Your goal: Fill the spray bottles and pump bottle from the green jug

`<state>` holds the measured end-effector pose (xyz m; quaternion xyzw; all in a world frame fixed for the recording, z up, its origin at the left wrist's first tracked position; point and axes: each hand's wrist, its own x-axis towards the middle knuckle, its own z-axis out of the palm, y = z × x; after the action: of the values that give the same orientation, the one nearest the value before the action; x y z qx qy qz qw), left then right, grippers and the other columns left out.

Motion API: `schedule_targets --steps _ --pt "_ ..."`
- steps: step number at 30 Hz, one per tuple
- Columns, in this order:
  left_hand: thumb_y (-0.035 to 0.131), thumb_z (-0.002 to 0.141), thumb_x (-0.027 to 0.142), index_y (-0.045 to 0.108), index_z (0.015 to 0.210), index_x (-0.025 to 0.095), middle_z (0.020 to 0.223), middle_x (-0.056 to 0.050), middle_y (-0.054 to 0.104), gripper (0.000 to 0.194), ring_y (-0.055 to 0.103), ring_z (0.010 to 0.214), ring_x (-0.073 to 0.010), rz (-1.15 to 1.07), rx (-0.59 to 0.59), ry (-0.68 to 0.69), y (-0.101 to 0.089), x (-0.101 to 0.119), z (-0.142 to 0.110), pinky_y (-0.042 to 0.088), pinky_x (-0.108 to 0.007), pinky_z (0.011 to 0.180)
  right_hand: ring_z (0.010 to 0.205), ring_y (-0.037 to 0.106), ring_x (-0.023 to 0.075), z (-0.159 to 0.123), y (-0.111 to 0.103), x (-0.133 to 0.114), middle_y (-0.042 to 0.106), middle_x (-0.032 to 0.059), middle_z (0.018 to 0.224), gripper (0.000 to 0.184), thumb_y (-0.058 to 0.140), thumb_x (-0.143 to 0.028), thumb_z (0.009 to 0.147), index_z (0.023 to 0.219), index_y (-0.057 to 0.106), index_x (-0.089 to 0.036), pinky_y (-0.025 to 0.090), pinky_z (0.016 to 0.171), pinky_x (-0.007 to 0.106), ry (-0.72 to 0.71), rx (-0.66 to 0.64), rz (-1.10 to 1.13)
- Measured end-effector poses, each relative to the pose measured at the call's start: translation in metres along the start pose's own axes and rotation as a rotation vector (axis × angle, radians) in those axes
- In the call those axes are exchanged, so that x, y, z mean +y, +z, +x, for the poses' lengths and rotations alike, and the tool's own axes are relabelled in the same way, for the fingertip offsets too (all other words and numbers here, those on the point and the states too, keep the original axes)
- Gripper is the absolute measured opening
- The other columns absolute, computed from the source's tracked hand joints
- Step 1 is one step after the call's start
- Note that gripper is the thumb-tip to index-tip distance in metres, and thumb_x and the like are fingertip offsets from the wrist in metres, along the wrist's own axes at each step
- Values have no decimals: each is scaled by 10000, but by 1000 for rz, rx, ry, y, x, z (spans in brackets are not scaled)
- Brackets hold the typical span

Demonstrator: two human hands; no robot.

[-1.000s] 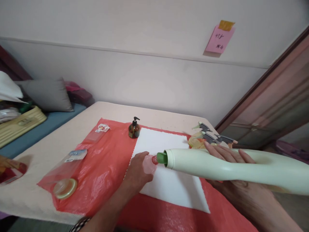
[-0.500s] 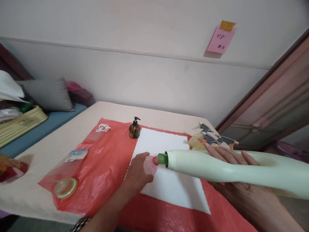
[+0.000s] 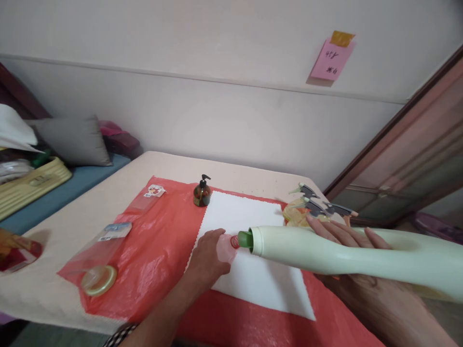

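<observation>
My left hand is wrapped round a small translucent pink bottle with red threads at its neck. The bottle is tilted, its neck facing right. My right hand holds a large pale green jug lying nearly level. The jug's green spout meets the pink bottle's neck or sits just in front of it; I cannot tell which. No liquid shows between them. Both are held above a white sheet with scalloped edges.
Red plastic sheeting covers much of the table. A dark pump bottle stands behind the white sheet. Several grey trigger sprayer heads lie at the back right. At left are clear bags and a round lid.
Both hands, with the pink bottle and the jug, have shifted very slightly to the right in view. Both grips are unchanged.
</observation>
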<state>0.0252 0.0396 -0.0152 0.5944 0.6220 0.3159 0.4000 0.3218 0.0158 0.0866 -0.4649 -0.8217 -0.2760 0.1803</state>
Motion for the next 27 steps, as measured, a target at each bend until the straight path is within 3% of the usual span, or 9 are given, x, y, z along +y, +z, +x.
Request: schedule_targets --steps 4,14,22,27 --pt "693 558 149 493 1425 209 1517 -111 482 893 401 1408 -346 38 -19 -13 1 0 1 344 -462 1144 1315 510 411 -3 0 2 555 173 1424 652 354 -179 955 1594 240 -250 394 1055 626 -83 -106 -189" --pt "672 581 173 445 1460 193 1527 -86 468 908 387 1417 -294 146 -71 -13 -1 -1 2 328 -398 1169 1300 508 418 -1 0 -1 583 198 1354 619 387 -113 922 1540 363 -142 431 1038 611 -129 -108 -297" --pt "668 573 161 449 1456 196 1529 -91 466 910 391 1415 -294 167 -91 -33 -2 3 0 338 -384 1158 1355 479 388 -4 -2 -2 538 170 1426 626 341 -120 925 1538 373 -239 422 1054 621 -90 -139 -230" --pt "665 582 173 440 1465 200 1535 -92 457 911 388 1415 -290 169 -98 -38 0 1 0 336 -386 1157 1353 482 387 -6 1 0 536 165 1435 605 354 -134 930 1526 399 -227 413 1067 617 -93 -138 -243"
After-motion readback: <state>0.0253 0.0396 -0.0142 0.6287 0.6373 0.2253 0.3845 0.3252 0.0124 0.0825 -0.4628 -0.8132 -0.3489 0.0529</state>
